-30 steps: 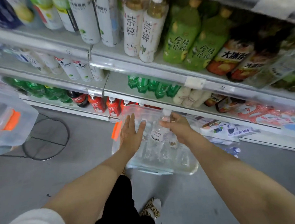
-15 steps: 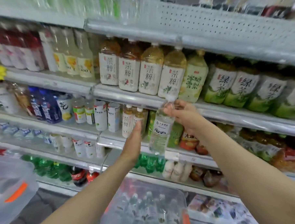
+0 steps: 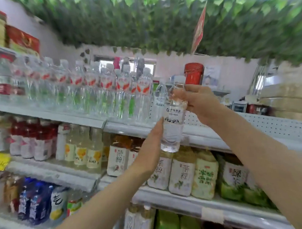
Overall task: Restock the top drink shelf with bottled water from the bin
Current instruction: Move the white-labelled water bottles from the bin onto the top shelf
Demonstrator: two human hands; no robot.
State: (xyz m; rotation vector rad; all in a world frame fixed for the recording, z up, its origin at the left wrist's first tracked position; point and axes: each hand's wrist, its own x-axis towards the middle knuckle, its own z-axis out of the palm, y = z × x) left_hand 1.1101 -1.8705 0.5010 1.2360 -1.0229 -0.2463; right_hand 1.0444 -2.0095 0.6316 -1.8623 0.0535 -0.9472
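Centre frame, the right hand (image 3: pixel 200 101) curls its fingers round a clear plastic water bottle (image 3: pixel 173 123). The left hand (image 3: pixel 148 149) lays straight fingers against it. The bottle hangs before the white perforated top shelf (image 3: pixel 251 125), not yet placed.

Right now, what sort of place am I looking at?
Probably a small grocery or convenience shop: tiered white shelves carry rows of labelled tea bottles and bottled water, and a right hand holds one clear bottle up beside them.
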